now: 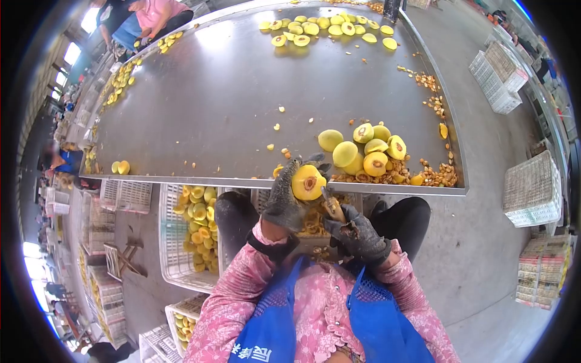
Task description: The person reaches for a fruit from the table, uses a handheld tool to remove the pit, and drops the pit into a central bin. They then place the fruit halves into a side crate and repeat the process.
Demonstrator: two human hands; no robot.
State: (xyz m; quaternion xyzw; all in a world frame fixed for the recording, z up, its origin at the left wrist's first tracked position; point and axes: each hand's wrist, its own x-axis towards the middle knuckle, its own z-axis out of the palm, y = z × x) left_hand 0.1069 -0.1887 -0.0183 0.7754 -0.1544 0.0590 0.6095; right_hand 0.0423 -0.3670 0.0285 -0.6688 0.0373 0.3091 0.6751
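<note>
My left hand [284, 196], in a dark glove, holds a yellow peach half [308, 181] with its pit facing up, just below the edge of the steel table [212, 109]. My right hand [357, 233], also gloved, grips a small pitting tool [331, 207] whose tip touches the peach half. A pile of peach halves [366, 151] lies on the table just beyond my hands, with loose pits [436, 175] beside it.
A white crate of pitted halves [196, 218] stands under the table at my left knee. More halves [327, 27] lie at the table's far end. Other people sit at the far left corner. Stacked white crates [532, 193] stand on the floor at right.
</note>
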